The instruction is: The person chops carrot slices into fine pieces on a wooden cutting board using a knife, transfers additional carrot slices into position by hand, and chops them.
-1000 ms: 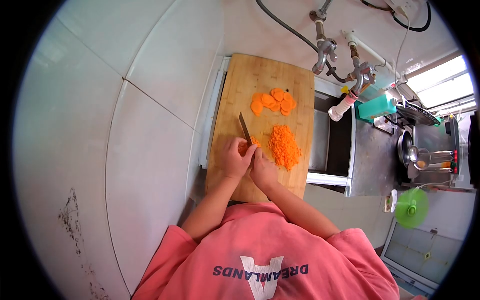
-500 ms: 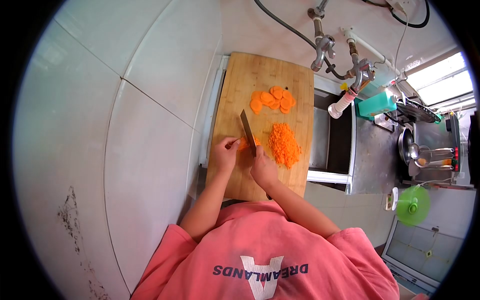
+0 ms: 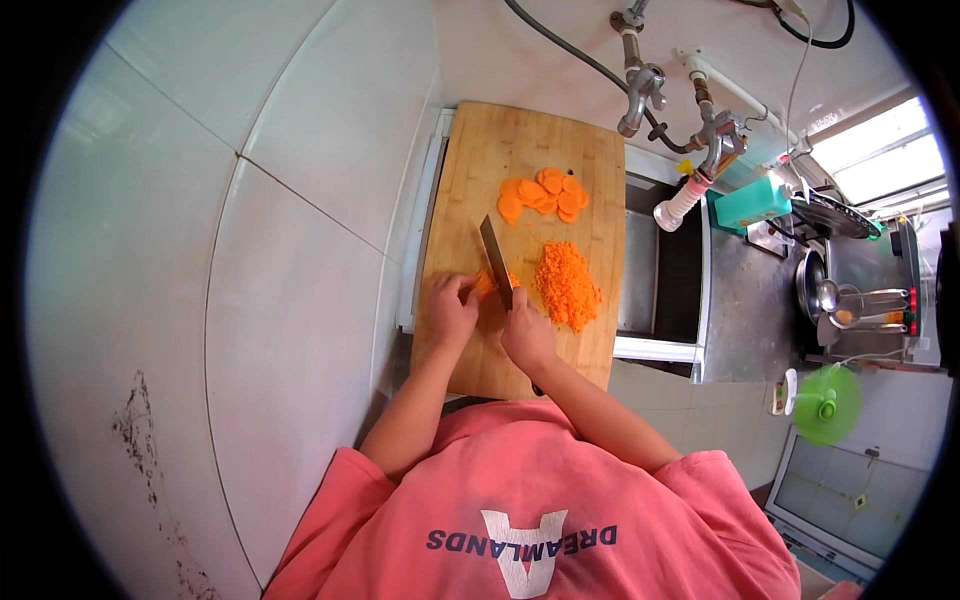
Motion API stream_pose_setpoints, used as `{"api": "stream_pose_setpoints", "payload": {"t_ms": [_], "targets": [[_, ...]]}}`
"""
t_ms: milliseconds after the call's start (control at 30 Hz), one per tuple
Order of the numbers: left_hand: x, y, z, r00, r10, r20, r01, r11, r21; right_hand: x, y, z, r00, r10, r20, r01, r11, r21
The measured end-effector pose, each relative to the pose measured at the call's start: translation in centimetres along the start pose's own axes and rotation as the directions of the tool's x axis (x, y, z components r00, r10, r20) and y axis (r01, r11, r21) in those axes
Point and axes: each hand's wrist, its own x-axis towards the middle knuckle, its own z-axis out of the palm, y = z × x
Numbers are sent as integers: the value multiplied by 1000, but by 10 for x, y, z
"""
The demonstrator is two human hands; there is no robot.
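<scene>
My right hand (image 3: 528, 334) has its fingers wrapped round the knife (image 3: 495, 258), its blade amid carrot bits (image 3: 484, 284) on the board (image 3: 480, 150). Beside them, my left hand (image 3: 454, 312) bends its fingers; I cannot tell whether they pinch anything. Diced carrot (image 3: 567, 288) lies right, slices (image 3: 546, 193) beyond.

The right hand (image 3: 528, 334) gripped a kitchen knife (image 3: 498, 264) over a wooden cutting board (image 3: 478, 145); the left hand (image 3: 452, 310) was near its left side. Minced carrot (image 3: 568, 288) lay heaped rightward, with carrot slices (image 3: 545, 194) beyond.
</scene>
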Motion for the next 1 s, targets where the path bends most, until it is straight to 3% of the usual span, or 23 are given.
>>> {"api": "stream_pose_setpoints", "payload": {"t_ms": [167, 233, 333, 733, 967, 1000], "targets": [[-3, 3, -4, 998, 49, -35, -44, 990, 131, 0, -2, -1, 1000, 11, 6, -10, 1000, -7], [-3, 16, -11, 977, 210, 43, -213, 938, 272, 0, -9, -7, 999, 27, 26, -27, 1000, -1], [-4, 17, -10, 974, 195, 116, -222, 927, 303, 0, -9, -9, 999, 18, 39, -18, 1000, -6], [-3, 9, 1, 983, 77, 165, -107, 977, 185, 3, -5, -5, 1000, -17, 14, 17, 1000, -14], [1, 12, -2, 984, 92, 150, -116, 981, 155, 4, -1, -1, 1000, -23, -3, 23, 1000, -8], [1, 10, -3, 977, 174, 126, -195, 964, 181, 4, -2, -2, 1000, -24, -2, 24, 1000, -8]]}}
